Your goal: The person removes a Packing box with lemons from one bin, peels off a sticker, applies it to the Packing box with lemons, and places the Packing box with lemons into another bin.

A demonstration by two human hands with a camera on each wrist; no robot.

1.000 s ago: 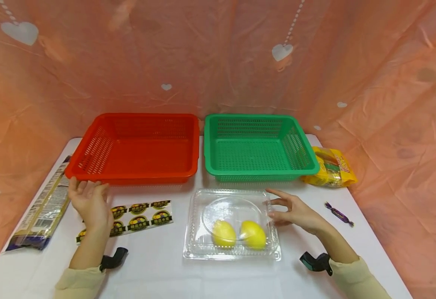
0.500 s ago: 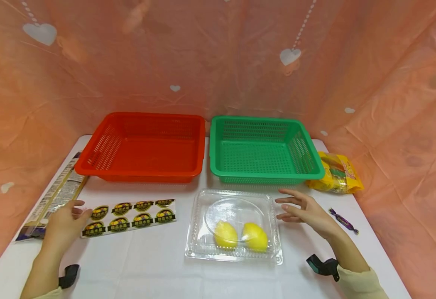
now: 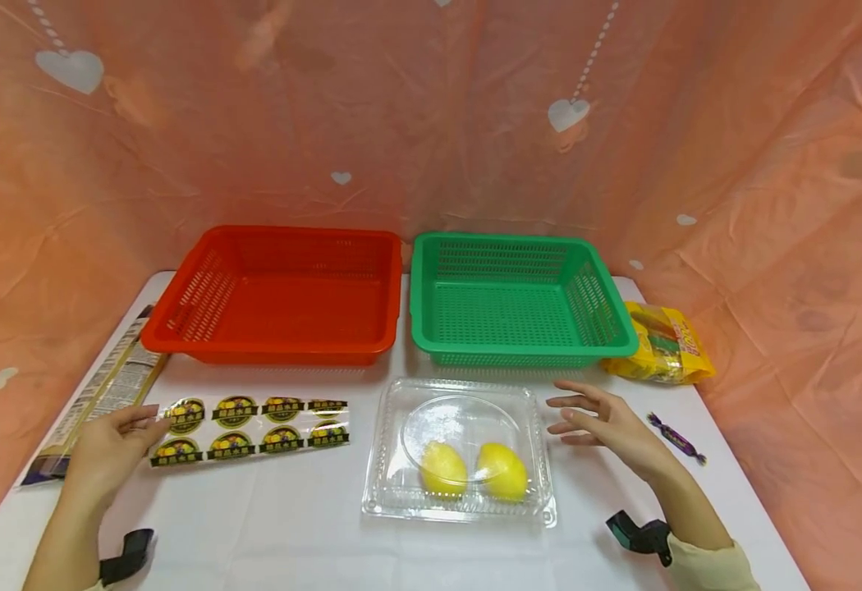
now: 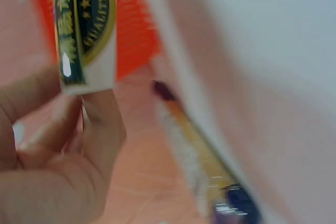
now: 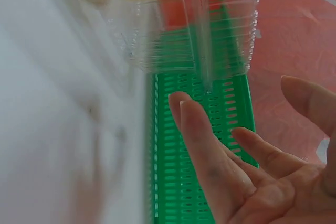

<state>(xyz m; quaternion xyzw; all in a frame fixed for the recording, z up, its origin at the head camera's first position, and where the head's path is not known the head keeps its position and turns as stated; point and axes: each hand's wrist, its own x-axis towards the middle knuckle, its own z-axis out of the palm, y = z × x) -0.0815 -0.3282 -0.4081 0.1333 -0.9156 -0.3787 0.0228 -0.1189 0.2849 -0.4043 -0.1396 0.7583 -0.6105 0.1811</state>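
Observation:
My left hand (image 3: 109, 450) pinches the left end of a strip of round fruit-label stickers (image 3: 235, 444) between thumb and fingers. The strip curves and looks lifted off the table at that end; close up in the left wrist view, the stickers (image 4: 86, 30) read "QUALITY FRESH". A clear plastic clamshell container (image 3: 455, 410), its lid down, holds two yellow lemons (image 3: 442, 469) toward its near side. Just right of the container, my right hand (image 3: 612, 428) hovers with fingers spread, apart from it and holding nothing.
Behind stand a red basket (image 3: 283, 358) and a green basket (image 3: 523, 351), side by side. A long printed packet (image 3: 94, 398) lies at the left table edge. At right are a yellow snack bag (image 3: 671, 349) and a purple-wrapped candy (image 3: 676, 438).
My left hand has come down and left from near the red basket and has taken hold of the sticker strip, tilting it up. My right hand has drawn slightly away from the container.

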